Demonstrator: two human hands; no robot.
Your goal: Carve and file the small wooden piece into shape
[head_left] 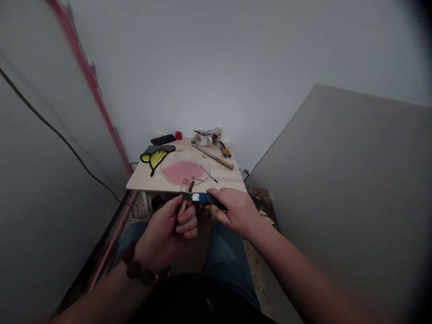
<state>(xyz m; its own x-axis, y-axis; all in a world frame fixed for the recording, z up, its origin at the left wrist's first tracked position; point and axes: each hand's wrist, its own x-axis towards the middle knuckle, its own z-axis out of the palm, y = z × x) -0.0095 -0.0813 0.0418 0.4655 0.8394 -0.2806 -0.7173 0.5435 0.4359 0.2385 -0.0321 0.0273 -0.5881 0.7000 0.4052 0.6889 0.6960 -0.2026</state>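
My left hand (pixel 168 225) is closed around a narrow strip of wood (pixel 183 207), which points up and away from me. In my right hand (pixel 238 209) is a utility knife (pixel 202 198) with a black and blue handle. The knife lies crosswise over the wood strip, its blade end beside my left thumb. Whether the edge is cutting into the wood is too small to tell. Just beyond my hands, a round pink and clear disc (pixel 182 171) lies on the small wooden table (pixel 141 181), with a thin metal tool (pixel 209 175) on its right side.
A wooden-handled file (pixel 224 162), yellow-handled pliers (pixel 225 152), a white mug (pixel 203 140), a jar (pixel 217 134), a red object (pixel 178 135), a black phone (pixel 163 140) and a grey-yellow cloth (pixel 158 157) are on the table. Walls stand close; a pink pipe (pixel 97 96) runs left.
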